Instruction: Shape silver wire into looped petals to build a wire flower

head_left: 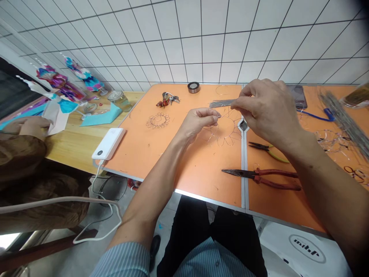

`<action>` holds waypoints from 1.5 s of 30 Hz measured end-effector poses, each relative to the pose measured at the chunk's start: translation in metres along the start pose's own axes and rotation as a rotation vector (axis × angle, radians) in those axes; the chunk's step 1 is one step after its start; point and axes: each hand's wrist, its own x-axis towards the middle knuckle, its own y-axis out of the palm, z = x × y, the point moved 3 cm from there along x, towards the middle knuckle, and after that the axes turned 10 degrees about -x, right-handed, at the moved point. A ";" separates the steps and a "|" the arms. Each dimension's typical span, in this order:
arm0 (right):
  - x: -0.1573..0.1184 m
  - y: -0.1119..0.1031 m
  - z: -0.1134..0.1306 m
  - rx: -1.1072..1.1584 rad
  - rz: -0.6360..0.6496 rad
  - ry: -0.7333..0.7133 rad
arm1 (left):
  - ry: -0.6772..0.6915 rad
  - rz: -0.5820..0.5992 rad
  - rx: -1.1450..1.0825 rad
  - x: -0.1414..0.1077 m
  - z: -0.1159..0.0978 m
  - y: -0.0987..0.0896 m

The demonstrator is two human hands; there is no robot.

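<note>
A thin wire ring edged with petal-like loops is pinched at its upper left between the thumb and fingers of my left hand. To its upper right, my right hand is closed in a pinch on a fine wire that seems to run toward the left fingertips; its exact end is hidden. Just behind the hands lies a bundle of straight grey wires. Red-handled long-nose pliers rest in front of my right hand, with smaller yellow-handled pliers partly beneath that forearm.
Another looped wire ring, keys and a tape roll lie on the orange table. A white power bank sits at the left edge. Wire bundles and small scissors are at right. Another person's hand is far left.
</note>
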 end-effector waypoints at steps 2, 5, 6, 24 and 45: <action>0.001 -0.002 -0.001 -0.005 0.014 0.026 | 0.001 -0.003 -0.001 0.001 0.001 -0.001; 0.001 -0.004 -0.001 0.020 0.016 0.042 | 0.000 -0.001 0.004 0.001 0.002 -0.002; 0.001 -0.003 -0.002 0.036 0.015 0.037 | 0.002 0.001 0.007 0.001 0.002 -0.002; -0.002 0.002 0.001 0.048 0.008 -0.053 | -0.027 -0.011 0.059 0.000 0.002 0.001; -0.003 0.004 -0.001 0.013 -0.044 0.054 | 0.072 -0.088 0.057 0.000 0.007 0.005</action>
